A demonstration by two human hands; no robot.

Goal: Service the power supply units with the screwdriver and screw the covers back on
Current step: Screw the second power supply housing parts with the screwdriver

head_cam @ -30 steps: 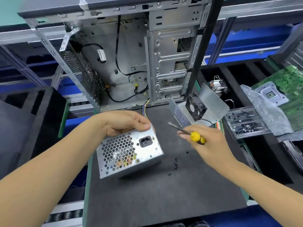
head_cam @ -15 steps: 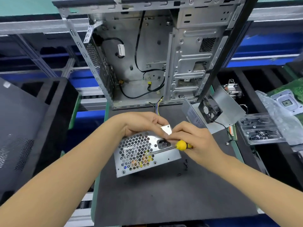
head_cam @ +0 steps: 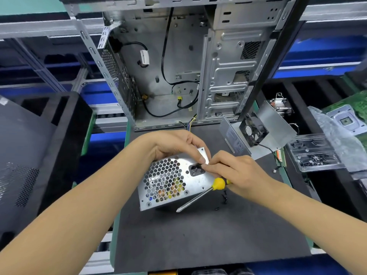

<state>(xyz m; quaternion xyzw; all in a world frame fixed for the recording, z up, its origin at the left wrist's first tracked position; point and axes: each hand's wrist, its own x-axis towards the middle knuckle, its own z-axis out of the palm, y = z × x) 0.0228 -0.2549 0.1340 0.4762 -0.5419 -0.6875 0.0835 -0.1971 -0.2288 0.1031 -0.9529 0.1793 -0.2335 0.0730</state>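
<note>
The PSU lies on the counter before the open case. Left hand grips its top edge. Right hand holds the screwdriver idle, blade toward the viewer, fingertips pinched at the PSU's upper right corner, apparently seating a screw. Next: reverse the tool and drive it. Loose screws lie just right of the PSU; a second unit with a fan sits farther right, not obstructing.

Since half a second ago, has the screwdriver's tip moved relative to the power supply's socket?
Yes. The screwdriver shaft lay across the power supply unit near its socket; its tip now points down past the unit's lower edge, over the mat.
</note>
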